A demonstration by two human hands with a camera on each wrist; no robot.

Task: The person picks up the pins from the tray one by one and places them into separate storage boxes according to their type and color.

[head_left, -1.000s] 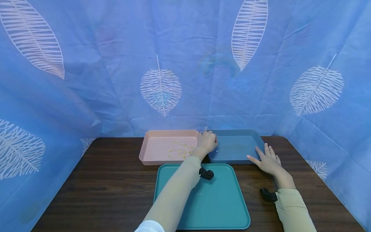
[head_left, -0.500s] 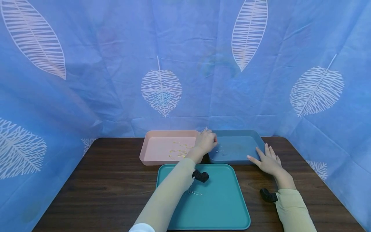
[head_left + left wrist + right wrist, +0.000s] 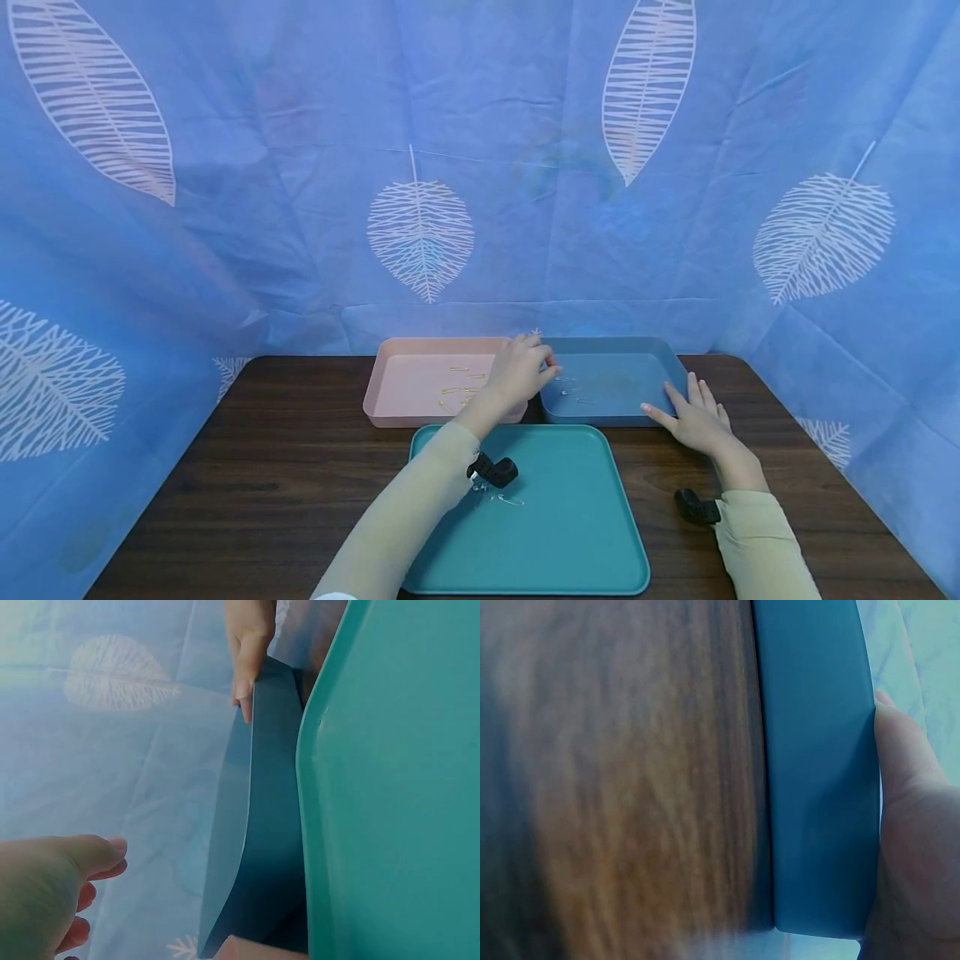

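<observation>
My left hand (image 3: 517,369) hovers over the gap between the pink tray (image 3: 402,387) and the blue tray (image 3: 622,362). Its fingers curl loosely, thumb near the index fingertip, and nothing shows between them in the left wrist view. My right hand (image 3: 697,421) lies with spread fingers at the blue tray's front right corner, its thumb (image 3: 900,742) on the rim. Several gold safety pins (image 3: 452,390) are in the pink tray, partly hidden by my left arm. A few silver safety pins (image 3: 567,392) lie at the left side of the blue tray.
A teal tray (image 3: 555,533) stands in front of the other two, with several silver safety pins (image 3: 512,500) near its left side, partly behind my left sleeve. Dark wooden table (image 3: 225,475) surrounds the trays. A blue leaf-patterned cloth (image 3: 510,233) hangs behind and at both sides.
My left hand has drawn slightly left, away from the blue tray, and its forearm has swung left, uncovering more silver pins in the teal tray. My right hand stays in place.
</observation>
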